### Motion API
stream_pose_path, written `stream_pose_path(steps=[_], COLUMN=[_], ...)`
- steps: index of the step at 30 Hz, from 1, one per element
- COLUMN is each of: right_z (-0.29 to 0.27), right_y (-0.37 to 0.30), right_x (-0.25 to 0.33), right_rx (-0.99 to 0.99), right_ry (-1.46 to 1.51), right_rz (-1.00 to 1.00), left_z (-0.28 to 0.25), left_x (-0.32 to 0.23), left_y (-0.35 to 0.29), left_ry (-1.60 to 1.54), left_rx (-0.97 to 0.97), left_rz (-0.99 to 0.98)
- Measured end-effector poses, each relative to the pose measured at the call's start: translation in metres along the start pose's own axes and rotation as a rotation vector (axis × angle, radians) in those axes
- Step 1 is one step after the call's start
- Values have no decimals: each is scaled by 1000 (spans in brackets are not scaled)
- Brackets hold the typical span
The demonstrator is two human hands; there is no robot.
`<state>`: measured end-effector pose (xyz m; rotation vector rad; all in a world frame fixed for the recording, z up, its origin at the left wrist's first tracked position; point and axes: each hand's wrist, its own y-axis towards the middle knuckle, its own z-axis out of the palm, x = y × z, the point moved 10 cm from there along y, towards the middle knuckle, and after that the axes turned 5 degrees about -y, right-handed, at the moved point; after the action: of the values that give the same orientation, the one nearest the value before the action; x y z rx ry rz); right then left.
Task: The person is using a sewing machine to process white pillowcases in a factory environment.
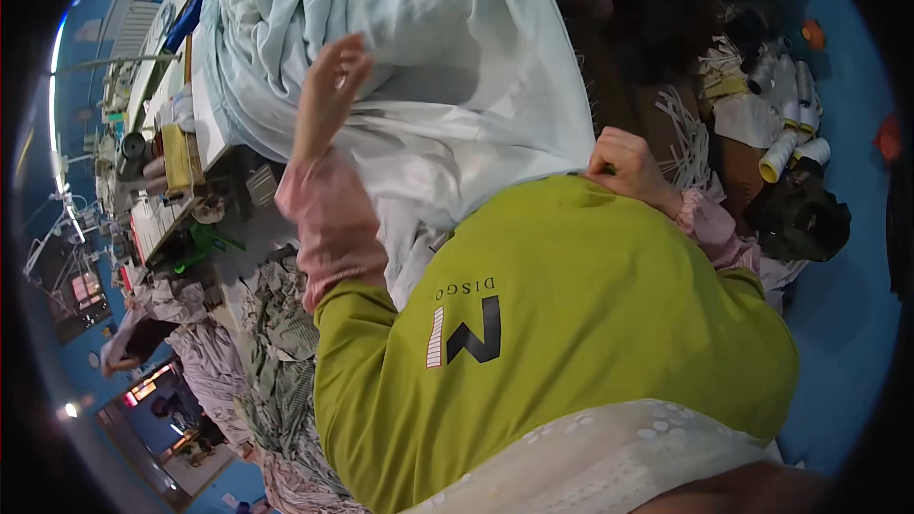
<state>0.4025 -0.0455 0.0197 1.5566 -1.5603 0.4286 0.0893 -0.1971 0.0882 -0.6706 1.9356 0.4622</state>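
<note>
A large pale white-blue cloth point(457, 57) spreads in folds over the surface in front of me and hangs toward my lap. At the cloth's right edge, close to my body, my right hand point(628, 168) is closed, with its fingers pinching the cloth's corner. My left hand point(338, 86) is raised over the left part of the cloth, its fingers loosely bent and somewhat apart, slightly blurred. Nothing shows in it. Both forearms wear pink sleeve covers point(328, 219) over a green top.
Cones of white thread point(785, 148), cut strips point(685, 133) and a black bag point(804, 214) lie to the right. Sewing machines and a worktable point(157, 214) line the left. Heaped grey-green fabric point(281, 352) is at lower left, with another person's arm point(124, 343) beyond.
</note>
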Motion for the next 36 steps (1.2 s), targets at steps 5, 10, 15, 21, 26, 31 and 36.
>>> stream_pose_path(steps=[5, 10, 15, 21, 26, 31, 36], right_z=[13, 10, 0, -9, -22, -39, -52], right_y=[3, 34, 63, 96, 123, 149, 179], right_x=[-47, -75, -95, -110, -121, -131, -134], right_rx=[126, 147, 137, 87, 37, 2, -31], right_ry=[270, 331, 287, 234, 185, 104, 34], right_rz=[262, 265, 193, 136, 106, 87, 30], left_z=[-6, -18, -30, -46, -59, -73, -83], left_x=[86, 101, 112, 126, 135, 147, 144], left_y=[99, 136, 179, 226, 262, 297, 333], left_ry=[946, 865, 933, 866, 870, 864, 881], left_rx=[-283, -298, -271, -254, -244, -236, -251], left_rz=[88, 47, -68, 9, -32, -52, 87])
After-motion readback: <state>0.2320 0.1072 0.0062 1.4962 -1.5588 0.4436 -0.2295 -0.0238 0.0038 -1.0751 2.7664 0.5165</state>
